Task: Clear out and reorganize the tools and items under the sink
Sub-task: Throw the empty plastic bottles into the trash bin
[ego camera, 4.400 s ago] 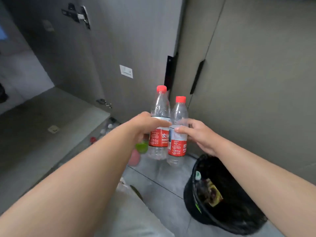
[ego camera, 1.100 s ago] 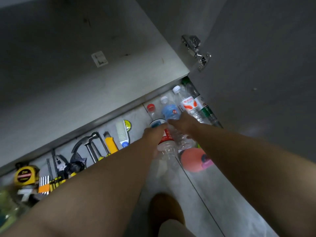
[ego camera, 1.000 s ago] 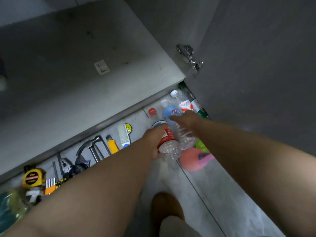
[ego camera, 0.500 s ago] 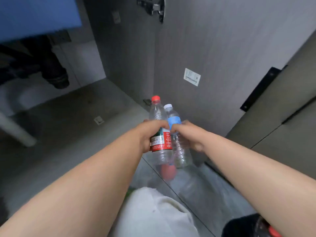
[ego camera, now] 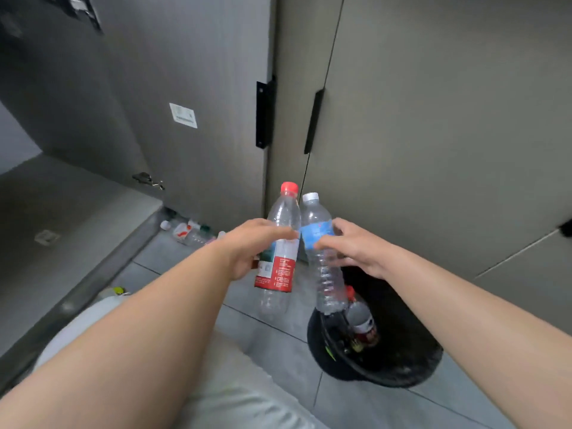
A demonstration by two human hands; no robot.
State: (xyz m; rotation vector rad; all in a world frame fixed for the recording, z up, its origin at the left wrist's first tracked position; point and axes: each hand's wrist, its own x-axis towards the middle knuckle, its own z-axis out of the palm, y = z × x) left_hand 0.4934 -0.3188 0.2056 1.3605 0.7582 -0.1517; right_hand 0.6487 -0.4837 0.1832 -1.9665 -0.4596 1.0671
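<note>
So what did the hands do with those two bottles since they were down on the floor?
The left hand lifted the red-label bottle and the right hand lifted the blue-label bottle off the floor and carried them toward the black bin. A red-capped bottle now sits in the bin. Both hands keep their grip; other bottles stay on the floor by the door.

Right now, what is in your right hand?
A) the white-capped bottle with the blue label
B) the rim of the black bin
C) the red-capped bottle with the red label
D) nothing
A: the right hand grips the white-capped bottle round its blue label, while the left hand holds the red-capped bottle.
</note>
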